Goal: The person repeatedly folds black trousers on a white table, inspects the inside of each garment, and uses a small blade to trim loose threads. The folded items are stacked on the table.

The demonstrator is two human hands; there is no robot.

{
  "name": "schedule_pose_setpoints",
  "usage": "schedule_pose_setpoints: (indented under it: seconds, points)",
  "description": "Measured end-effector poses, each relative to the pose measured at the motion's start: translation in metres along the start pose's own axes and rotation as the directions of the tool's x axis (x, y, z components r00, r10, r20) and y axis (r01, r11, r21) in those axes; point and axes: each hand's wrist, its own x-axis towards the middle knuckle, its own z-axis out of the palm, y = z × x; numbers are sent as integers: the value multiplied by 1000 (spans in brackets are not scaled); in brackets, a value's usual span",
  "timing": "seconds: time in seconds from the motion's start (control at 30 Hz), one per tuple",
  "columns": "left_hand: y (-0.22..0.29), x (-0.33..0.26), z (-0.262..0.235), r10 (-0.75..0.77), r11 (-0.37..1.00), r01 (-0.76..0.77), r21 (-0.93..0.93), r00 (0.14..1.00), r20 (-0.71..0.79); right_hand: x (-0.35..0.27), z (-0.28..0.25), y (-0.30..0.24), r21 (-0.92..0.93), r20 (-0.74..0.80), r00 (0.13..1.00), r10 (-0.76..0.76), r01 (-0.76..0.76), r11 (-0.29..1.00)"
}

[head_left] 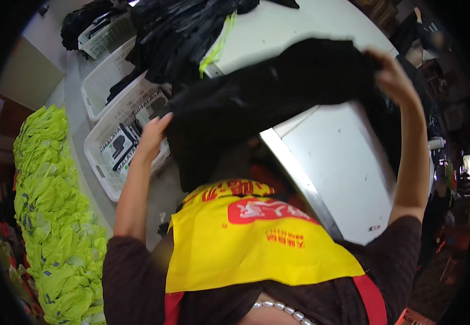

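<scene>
A length of black fabric, perhaps a garment, [278, 81] is stretched between my two hands above the table's near edge. My left hand [152, 134] is closed on its left end, close to a white plastic basket. At the far right, my right hand [393, 78] grips the opposite end, slightly blurred by motion. The cloth's left part hangs down in front of my yellow apron [262, 238]. Its exact kind cannot be made out.
White baskets stand at the left, the nearer basket [95, 154] holding printed cards. A black garment heap [175, 38] lies at the far table side. Neon-yellow fabric [56, 216] is piled at far left. The white table [335, 162] has a metal edge.
</scene>
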Motion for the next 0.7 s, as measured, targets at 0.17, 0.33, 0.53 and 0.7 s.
schedule_pose_setpoints:
  seconds: [0.17,0.33,0.53,0.7]
  points:
    - [45,-109,-19,82,993,-91,75,990,115,-67,-80,-41,386,203,930,306,-363,848]
    - [107,-145,7,2,998,-19,64,968,251,-41,-126,-85,-344,67,974,218,-182,921]
    - [115,-23,-25,215,977,-213,26,972,-90,83,-77,-2,-651,100,989,-113,151,744]
    - [351,104,-59,474,876,-423,231,845,-249,115,-123,-8,-475,-448,856,-258,16,880]
